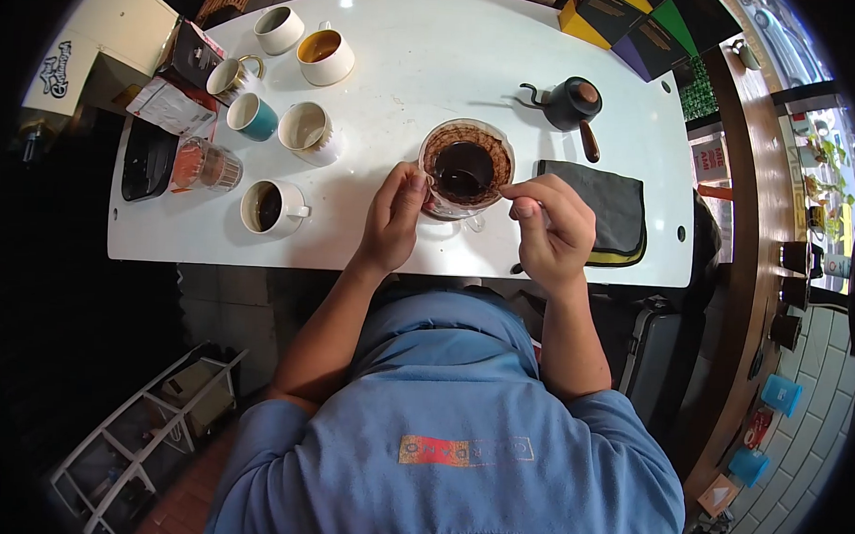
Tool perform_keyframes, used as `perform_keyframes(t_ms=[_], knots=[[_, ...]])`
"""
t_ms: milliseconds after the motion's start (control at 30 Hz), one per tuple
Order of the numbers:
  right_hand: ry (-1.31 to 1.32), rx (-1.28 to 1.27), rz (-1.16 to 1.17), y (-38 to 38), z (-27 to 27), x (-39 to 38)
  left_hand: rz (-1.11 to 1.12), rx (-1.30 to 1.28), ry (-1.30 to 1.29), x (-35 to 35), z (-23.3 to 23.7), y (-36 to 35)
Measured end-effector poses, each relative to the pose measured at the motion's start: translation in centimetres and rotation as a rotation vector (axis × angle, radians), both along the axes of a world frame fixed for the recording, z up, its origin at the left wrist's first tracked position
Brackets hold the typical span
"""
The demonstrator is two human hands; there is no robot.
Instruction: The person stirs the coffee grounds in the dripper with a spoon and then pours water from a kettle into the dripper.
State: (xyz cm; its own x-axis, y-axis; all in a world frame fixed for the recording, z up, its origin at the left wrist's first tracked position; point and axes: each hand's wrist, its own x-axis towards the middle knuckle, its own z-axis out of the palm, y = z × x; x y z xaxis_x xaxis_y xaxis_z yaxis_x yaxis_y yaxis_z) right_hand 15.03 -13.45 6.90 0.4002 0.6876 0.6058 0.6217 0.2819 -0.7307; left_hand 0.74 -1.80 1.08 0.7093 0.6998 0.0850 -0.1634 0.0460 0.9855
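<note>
two hands, head view: both at a stained round vessel (451, 124) over the white table (398, 40), dark wet contents (462, 167) showing.
left hand (396, 212): fingers clasping the vessel's left side.
right hand (556, 229): fingertips gathered at its right rim; can't tell if they pinch something thin.
dark wet contents: looks like a stirring step; next move probably wants a firm left hold, light right fingers.
kettle (572, 104): beyond the vessel, rightward.
folded cloth (604, 212): right of the vessel.
white cup (290, 226): left of the vessel, not blocking.
</note>
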Motion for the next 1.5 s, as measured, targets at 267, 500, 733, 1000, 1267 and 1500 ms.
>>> perform_keyframes(t_ms=[267,500,733,1000,1267,1500], knots=[[-0.048,0.050,0.030,0.6,0.7,1.7,0.030,-0.031,-0.030,0.1,-0.1,-0.3],[0.009,-0.054,0.047,0.5,0.0,1.7,0.110,-0.011,-0.031,0.4,-0.2,-0.8],[0.065,-0.030,0.104,-0.4,0.7,2.3,0.158,-0.018,0.020,0.3,-0.5,-0.8],[0.022,-0.008,0.185,-1.5,0.8,2.8,0.201,-0.003,-0.059,0.9,-0.9,-1.0],[-0.041,-0.078,0.092,-0.6,-0.3,2.0,0.157,-0.014,-0.006,0.5,0.2,-1.3],[0.052,0.037,-0.036,-0.3,0.2,1.0,0.052,0.015,-0.030,0.2,-0.2,-0.8]])
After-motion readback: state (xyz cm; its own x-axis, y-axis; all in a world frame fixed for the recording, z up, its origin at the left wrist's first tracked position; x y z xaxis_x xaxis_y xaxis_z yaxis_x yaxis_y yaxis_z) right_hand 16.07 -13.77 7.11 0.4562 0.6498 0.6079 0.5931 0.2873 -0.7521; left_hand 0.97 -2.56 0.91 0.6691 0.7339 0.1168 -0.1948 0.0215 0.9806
